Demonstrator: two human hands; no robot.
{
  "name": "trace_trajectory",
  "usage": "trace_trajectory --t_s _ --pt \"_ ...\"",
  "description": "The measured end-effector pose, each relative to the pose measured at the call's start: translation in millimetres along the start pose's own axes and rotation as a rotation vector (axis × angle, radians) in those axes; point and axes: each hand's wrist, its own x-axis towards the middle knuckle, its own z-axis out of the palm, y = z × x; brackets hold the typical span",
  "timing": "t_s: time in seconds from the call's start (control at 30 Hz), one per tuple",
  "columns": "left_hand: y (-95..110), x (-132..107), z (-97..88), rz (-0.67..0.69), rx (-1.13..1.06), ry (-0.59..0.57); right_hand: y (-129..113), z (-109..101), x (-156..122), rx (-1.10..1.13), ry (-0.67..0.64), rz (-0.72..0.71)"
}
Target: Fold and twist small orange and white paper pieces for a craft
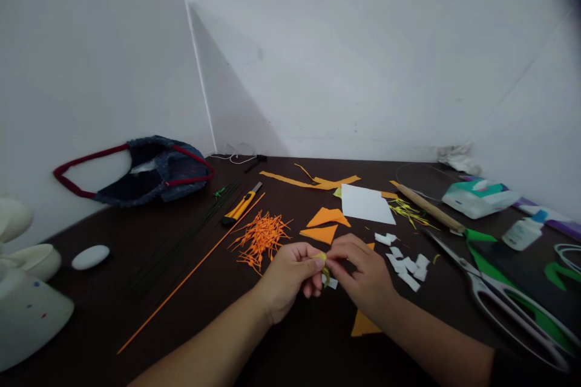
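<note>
My left hand (295, 272) and my right hand (361, 269) meet above the dark table. Between their fingertips is a small yellow-green strip (325, 278), perhaps paper; its material is hard to tell. My left thumb and forefinger pinch it, and my right fingers close on its other side. Just beyond the hands lie folded orange paper pieces (320, 234). Left of them is a heap of thin orange pieces with thicker tips (262, 236). Small white paper pieces (408, 269) are scattered right of my right hand. Another orange piece (364, 325) lies partly hidden under my right forearm.
Large scissors (476, 284) lie at right, near a glue bottle (524, 231) and a wipes pack (479, 198). At left are a yellow utility knife (240, 205), a long orange stick (190, 275), a denim bag (167, 172) and a white egg-shaped object (91, 257). White paper (367, 204) lies behind.
</note>
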Motion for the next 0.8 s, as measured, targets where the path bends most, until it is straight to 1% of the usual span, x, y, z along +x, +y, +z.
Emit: trace_trajectory --t_s 0.07,0.23,0.33,0.47,0.57,0.63,0.73,0.8 --pt "-1 1 -1.0 -0.004 0.007 0.004 -1 -1 -1 -0.011 -0.03 -0.017" --pt "-5 2 -2.1 0.007 -0.015 0.013 3 -4 -1 -0.006 -0.136 -0.121" --pt "-6 2 -1.9 0.012 -0.042 -0.011 6 -5 1 0.067 -0.189 -0.102" --pt "-6 2 -3.6 -0.022 -0.004 -0.017 7 -5 2 0.137 -0.177 -0.027" --pt "-4 2 -4.1 -0.054 0.051 -0.003 6 -6 1 0.104 -0.167 -0.056" --pt "-1 1 -3.0 -0.015 0.062 -0.015 7 -6 1 0.064 -0.16 -0.095" --pt "3 0 -1.4 0.086 0.046 -0.055 7 -9 1 0.017 -0.134 -0.152" --pt "4 0 -1.7 0.097 0.023 -0.107 6 -11 2 -0.004 -0.119 -0.172"
